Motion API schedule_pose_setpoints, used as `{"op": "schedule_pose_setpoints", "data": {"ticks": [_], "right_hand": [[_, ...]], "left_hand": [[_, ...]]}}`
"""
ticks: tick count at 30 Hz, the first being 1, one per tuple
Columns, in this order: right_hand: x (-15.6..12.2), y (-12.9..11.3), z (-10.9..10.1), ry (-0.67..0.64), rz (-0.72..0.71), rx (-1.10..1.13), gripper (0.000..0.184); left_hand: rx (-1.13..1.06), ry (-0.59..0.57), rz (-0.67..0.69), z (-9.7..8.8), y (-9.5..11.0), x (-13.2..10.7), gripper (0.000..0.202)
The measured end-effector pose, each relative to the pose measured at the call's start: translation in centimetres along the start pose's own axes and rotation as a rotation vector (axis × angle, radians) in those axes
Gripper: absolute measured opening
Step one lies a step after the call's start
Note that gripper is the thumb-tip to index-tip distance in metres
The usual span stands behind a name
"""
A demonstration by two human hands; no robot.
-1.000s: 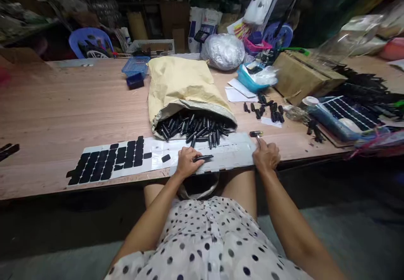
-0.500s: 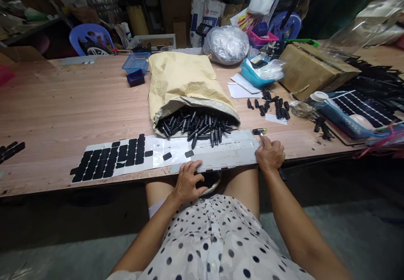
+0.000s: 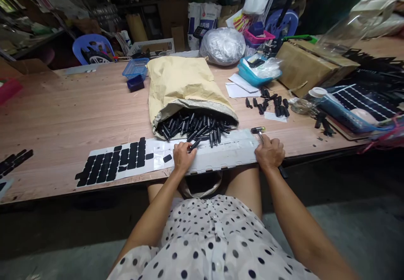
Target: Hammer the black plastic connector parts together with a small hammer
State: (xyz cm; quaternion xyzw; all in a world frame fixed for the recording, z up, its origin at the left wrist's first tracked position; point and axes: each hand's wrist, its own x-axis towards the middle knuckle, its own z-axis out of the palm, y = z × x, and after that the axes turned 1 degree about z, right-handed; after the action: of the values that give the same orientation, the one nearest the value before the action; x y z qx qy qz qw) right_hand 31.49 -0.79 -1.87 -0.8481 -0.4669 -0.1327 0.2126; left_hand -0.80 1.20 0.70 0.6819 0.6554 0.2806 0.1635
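My left hand (image 3: 184, 156) is closed on a black cylindrical part (image 3: 195, 144), held at a tilt just above the grey-white board (image 3: 227, 158). My right hand (image 3: 270, 151) grips a small hammer (image 3: 258, 130) at the board's right end, its dark and yellowish head beyond the fingers and its handle running under the palm. Many similar black parts spill from the mouth of a tan paper sack (image 3: 186, 78) onto the board's back edge. Left of my left hand lies a white backing sheet with black rounded stickers (image 3: 107, 164); one loose sticker (image 3: 167, 158) sits nearer the hand.
Black pieces (image 3: 277, 105) and white paper (image 3: 241, 90) lie to the right. Behind them stand a turquoise basket (image 3: 252, 76), a cardboard box (image 3: 309, 67) and a bulging plastic bag (image 3: 222, 46). Small blue baskets (image 3: 135, 67) sit left of the sack. The table's front edge runs above my lap.
My left hand has moved up from the board's front edge, closing on a black part lying at the sack's mouth. My right hand stays in place with the hammer.
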Motion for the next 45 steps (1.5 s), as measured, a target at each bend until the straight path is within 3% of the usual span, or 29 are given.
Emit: {"op": "schedule_pose_setpoints", "data": {"ticks": [5, 10, 13, 18, 22, 30, 34, 40, 45], "right_hand": [[0.6, 0.4, -0.1, -0.044, 0.038, 0.078, 0.038], [0.4, 0.2, -2.2, -0.010, 0.012, 0.416, 0.042], [-2.3, -1.9, -4.6, -0.070, -0.031, 0.665, 0.041], [-9.0, -6.6, -7.2, -0.350, -0.238, 0.898, 0.036], [-11.5, -8.3, -7.4, -0.360, -0.397, 0.880, 0.037], [-12.1, -8.6, -6.7, -0.357, -0.504, 0.797, 0.041], [-12.0, -8.4, -6.8, -0.284, -0.463, 0.802, 0.041], [-11.9, -7.9, -6.7, -0.299, -0.423, 0.767, 0.040], [-8.3, -5.9, -6.8, -0.158, -0.304, 0.618, 0.041]], "left_hand": [[-0.036, -0.158, 0.141, 0.2, 0.2, -1.7, 0.013], [-0.066, -0.206, 0.134, 0.4, 0.3, -1.6, 0.013], [-0.078, -0.210, 0.146, 0.4, 0.2, -1.6, 0.014], [-0.064, -0.225, 0.127, 0.3, 0.3, -1.7, 0.015], [-0.075, -0.244, 0.119, 0.3, 0.6, -1.6, 0.013], [-0.094, -0.256, 0.094, -0.1, 1.2, -1.6, 0.010], [-0.117, -0.262, 0.100, -0.2, 1.2, -1.6, 0.010], [-0.109, -0.251, 0.099, 0.0, 1.0, -1.6, 0.008], [-0.104, -0.230, 0.085, 0.1, 1.0, -1.6, 0.018]]}}
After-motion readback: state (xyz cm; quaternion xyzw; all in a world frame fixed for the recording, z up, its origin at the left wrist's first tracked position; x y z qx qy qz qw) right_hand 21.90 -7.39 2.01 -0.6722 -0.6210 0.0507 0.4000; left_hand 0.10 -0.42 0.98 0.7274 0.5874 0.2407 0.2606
